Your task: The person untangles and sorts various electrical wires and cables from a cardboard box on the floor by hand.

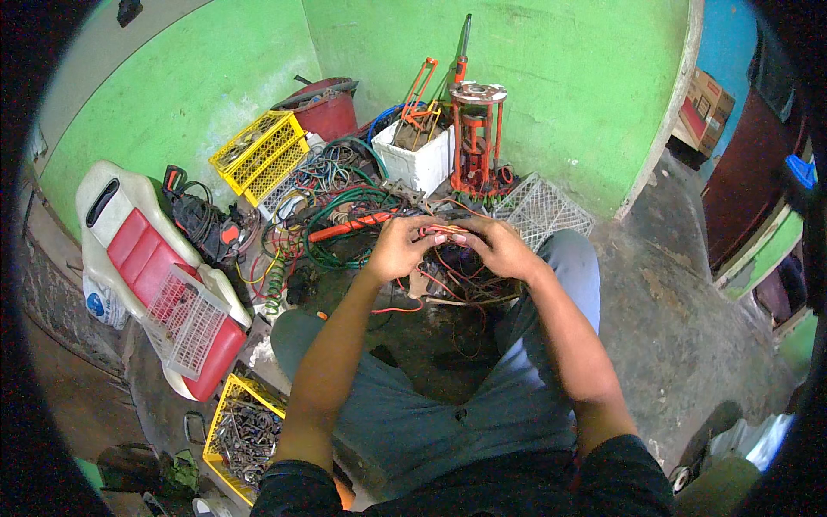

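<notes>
My left hand (402, 247) and my right hand (501, 247) meet in front of me, thumbs close together. Between them they grip a small bundle of red and orange wires (443, 230), partly covered by my fingers. Loose dark and red wires (455, 278) hang and lie tangled on the floor just below the hands. Left of my left hand lies an orange bar (349, 226) among coils of green hose (329, 213). A piece of brown cardboard (418, 284) shows under the left hand.
Behind the hands stand a white box (413, 161) with hacksaws and an orange jack-like metal frame (477, 139). A grey plastic crate (549, 210) lies at right. At left are a red and white car seat (145, 252), a yellow crate (261, 152) and a yellow crate of metal parts (242, 433).
</notes>
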